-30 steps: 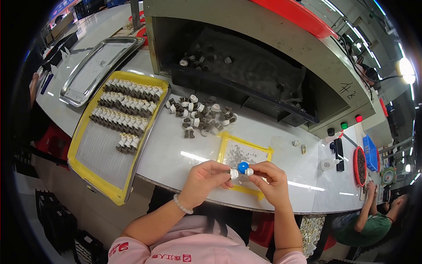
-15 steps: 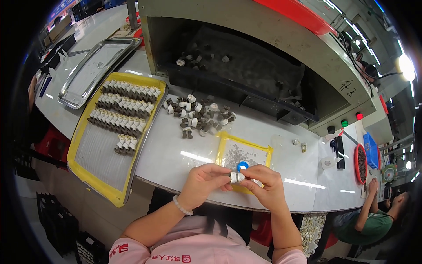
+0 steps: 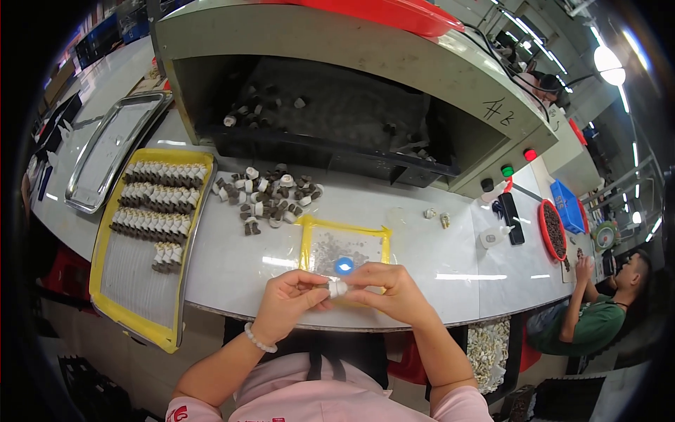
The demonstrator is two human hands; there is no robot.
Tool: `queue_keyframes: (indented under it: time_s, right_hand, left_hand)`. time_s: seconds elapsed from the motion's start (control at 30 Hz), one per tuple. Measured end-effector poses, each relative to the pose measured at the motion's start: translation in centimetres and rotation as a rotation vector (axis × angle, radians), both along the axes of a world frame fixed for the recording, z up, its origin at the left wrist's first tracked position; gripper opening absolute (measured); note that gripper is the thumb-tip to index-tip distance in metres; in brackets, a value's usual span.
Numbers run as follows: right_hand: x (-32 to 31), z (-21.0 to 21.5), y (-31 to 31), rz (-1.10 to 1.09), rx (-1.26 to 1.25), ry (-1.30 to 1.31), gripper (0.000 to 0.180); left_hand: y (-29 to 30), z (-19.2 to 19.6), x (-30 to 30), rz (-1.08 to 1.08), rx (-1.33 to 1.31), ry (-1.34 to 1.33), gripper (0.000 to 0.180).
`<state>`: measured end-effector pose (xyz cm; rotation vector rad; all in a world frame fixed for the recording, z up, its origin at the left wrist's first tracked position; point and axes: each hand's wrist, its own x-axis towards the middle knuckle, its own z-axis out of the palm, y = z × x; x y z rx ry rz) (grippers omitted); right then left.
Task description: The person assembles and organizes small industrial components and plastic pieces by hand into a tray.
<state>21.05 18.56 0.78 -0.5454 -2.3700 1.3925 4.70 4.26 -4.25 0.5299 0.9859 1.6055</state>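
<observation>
Both hands meet over the near edge of the table, fingers pinched around a small white-and-dark part (image 3: 337, 287). My left hand (image 3: 294, 295) grips its left side, and my right hand (image 3: 385, 290) has finger and thumb at its right side. Fingers hide some of the part, so its exact kind is unclear. Just beyond them a round blue cap-like piece (image 3: 344, 265) with a white centre sits on a yellow-taped sheet (image 3: 305, 246) marked with grey spots. A loose pile of similar white-and-dark parts (image 3: 264, 191) lies farther left.
On the left, a yellow-edged tray (image 3: 140, 288) holds rows of such parts, with a bare metal tray (image 3: 116, 151) behind it. A large metal machine (image 3: 351, 60) with a dark opening stands at the back. At right are a white bottle (image 3: 494, 237), a red basin (image 3: 543, 225) and a seated co-worker (image 3: 590, 309).
The view has shifted, so the scene sits farther left in the picture. Both hands still hold the small part between them, its white side now turned more toward me.
</observation>
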Motion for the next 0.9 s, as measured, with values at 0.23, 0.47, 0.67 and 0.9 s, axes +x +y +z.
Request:
queue_keyframes:
  time_s: [0.23, 0.47, 0.67, 0.9]
  right_hand:
    - [6.0, -1.9, 10.4, -0.651, 0.604, -0.087, 0.034]
    - [10.1, -4.5, 15.5, -0.711, 0.507, -0.308, 0.028]
    - [7.6, -2.5, 11.2, -0.636, 0.430, -0.191, 0.025]
    - [5.1, -1.7, 6.2, -0.544, 0.338, -0.168, 0.027]
  left_hand:
    - [-6.3, 3.0, -4.2, 0.314, 0.070, 0.364, 0.028]
    - [-13.3, 4.8, -13.9, 0.941, -0.282, 1.096, 0.020]
    - [-15.0, 3.1, -16.5, 0.905, -0.578, 1.400, 0.020]
    - [-14.5, 2.5, -16.5, 0.721, -0.618, 1.401, 0.022]
